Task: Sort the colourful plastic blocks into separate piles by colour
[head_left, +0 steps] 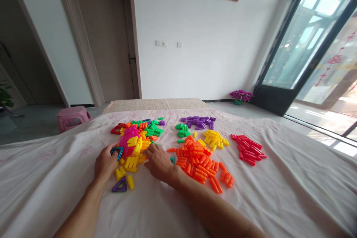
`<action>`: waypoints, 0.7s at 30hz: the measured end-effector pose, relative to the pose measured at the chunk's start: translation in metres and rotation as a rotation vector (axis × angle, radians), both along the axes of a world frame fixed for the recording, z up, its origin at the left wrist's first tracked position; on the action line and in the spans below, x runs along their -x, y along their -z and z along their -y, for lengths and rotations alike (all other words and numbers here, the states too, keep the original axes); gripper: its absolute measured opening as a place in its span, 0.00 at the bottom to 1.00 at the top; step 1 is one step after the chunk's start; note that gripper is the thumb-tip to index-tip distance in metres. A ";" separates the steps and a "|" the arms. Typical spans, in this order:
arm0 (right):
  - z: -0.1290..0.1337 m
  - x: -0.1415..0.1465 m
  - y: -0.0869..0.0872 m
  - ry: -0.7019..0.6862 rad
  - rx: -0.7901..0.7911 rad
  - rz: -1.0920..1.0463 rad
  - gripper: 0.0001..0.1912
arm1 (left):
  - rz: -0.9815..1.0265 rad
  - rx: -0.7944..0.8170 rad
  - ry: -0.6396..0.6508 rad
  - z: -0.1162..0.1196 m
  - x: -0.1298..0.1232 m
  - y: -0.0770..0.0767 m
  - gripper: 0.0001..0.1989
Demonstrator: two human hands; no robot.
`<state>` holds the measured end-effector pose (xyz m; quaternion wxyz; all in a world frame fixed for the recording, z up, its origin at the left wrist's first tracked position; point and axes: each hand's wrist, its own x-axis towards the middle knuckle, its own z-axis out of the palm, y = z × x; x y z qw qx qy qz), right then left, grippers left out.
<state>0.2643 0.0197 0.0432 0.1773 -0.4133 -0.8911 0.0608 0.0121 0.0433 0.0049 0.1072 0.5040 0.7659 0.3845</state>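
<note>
Mixed pile (pixel 136 149): betw. hands, long axis fwd.
L hand (pixel 106 163): grips teal frame (pixel 120 151), pile to R.
R hand (pixel 158 161): pile to L; tips hidden, grip unclear.

You've got a mixed pile (pixel 135 161) of plastic toy pcs L of ctr on the sheet (pixel 267 208): mostly yellow tubes nr you, green & orange ones twd far edge, plus a bright pink piece (pixel 128 134). Teal frame (pixel 119 152) is tilted, held by you at the pile's L side. Purple triangle (pixel 124 185) lies flat on the near side, beside a lone yellow tube (pixel 130 182). Further R, you have one-colour heaps: purple heap (pixel 199 122) nr far edge, green heap (pixel 183 130) & yellow heap (pixel 214 139) next, big orange heap (pixel 196 158) nearer you, red heap (pixel 248 148) closest to R edge.
</note>
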 end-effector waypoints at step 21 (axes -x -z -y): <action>-0.003 -0.017 -0.012 0.050 0.136 -0.156 0.11 | -0.021 0.029 0.016 0.001 -0.001 -0.003 0.22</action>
